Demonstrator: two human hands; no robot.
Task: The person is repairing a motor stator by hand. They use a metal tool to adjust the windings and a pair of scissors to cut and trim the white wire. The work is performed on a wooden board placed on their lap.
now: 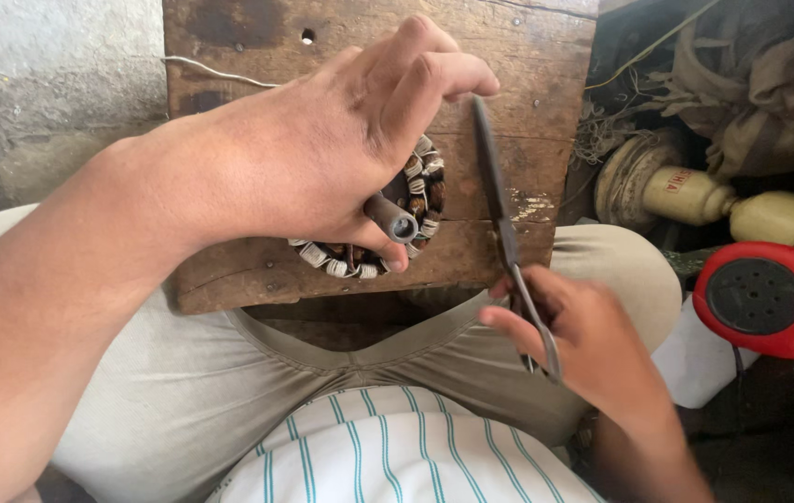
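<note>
Left hand (322, 149) clamped over stator (411, 210) on wood block (527, 56), thumb by its shaft (392, 219). Right hand (583, 345) gripping closed scissors (504, 224), tip just beside the windings. Looks like mid-trimming; probably needs blades opened and nosed in carefully next.

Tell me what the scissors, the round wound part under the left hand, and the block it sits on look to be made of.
Scissors: dark, dull metal, seemingly steel, with no shine on the blades.
Wound part: apparently reddish copper coils with pale wrapping between them; a grey metal shaft sticks out of its middle.
Block: rough, stained wood, with visible grain, cracks and nail holes.
</note>
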